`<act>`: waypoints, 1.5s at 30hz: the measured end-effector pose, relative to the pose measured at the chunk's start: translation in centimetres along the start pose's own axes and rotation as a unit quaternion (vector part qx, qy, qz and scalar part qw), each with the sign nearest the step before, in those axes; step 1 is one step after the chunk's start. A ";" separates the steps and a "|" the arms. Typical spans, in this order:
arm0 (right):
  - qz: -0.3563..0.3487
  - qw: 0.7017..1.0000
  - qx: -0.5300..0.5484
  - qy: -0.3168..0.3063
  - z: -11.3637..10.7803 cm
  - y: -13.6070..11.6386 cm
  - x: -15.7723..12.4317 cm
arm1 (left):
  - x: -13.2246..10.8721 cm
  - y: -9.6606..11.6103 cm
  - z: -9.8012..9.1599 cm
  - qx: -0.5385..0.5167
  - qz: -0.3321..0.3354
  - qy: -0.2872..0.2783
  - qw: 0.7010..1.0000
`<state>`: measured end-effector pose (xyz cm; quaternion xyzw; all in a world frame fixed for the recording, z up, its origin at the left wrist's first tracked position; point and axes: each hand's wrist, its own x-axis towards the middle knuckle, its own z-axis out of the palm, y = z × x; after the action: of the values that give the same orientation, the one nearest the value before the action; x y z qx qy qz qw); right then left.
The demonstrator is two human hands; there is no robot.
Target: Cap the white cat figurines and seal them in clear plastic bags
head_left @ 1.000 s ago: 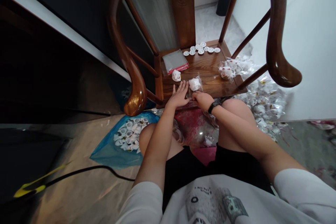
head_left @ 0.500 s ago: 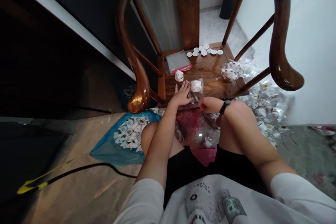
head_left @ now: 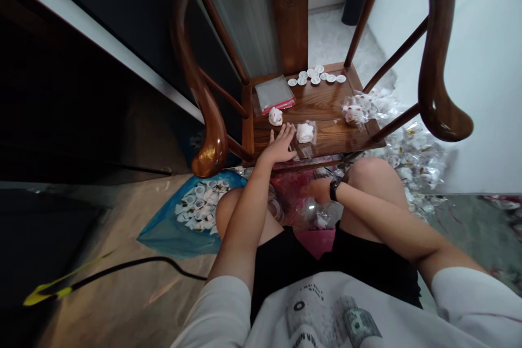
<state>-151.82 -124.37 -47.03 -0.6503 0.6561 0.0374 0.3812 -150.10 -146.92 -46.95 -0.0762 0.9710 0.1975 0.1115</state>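
Note:
My left hand lies flat with its fingers spread near the front edge of the wooden chair seat. Just right of its fingertips is a white figurine in a clear plastic bag. A second white figurine with red marks, apparently unbagged, sits just beyond that hand. Below the seat edge, between the knees, my right hand is over a clear and reddish plastic bag. Its fingers are blurred, so whether they hold anything is unclear.
Behind the figurines lie a stack of clear bags and several white round pieces. Bagged figurines spill off the seat's right side onto a floor pile. A blue bag of white parts lies left; a bin stands behind.
My right hand has moved from the bagged figurine at the seat edge down between the knees. My left hand stays spread on the seat. The view has shifted slightly.

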 end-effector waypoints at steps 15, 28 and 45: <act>0.081 0.851 0.255 0.452 -4.8 8.0 -3.6 | -2.1 -0.9 -0.6 -0.035 0.095 0.163 0.981; 0.022 0.758 0.445 0.476 -5.4 9.6 -2.1 | -1.7 -1.0 -2.0 -0.294 0.156 0.314 0.889; -0.056 0.668 0.556 0.491 -6.5 5.7 -0.9 | -1.5 2.0 -1.0 -0.638 0.088 0.259 0.720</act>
<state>-159.96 -126.32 -44.48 -0.2778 0.6102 -0.6804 0.2957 -149.27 -145.39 -44.94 -0.0917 0.6085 0.7517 -0.2373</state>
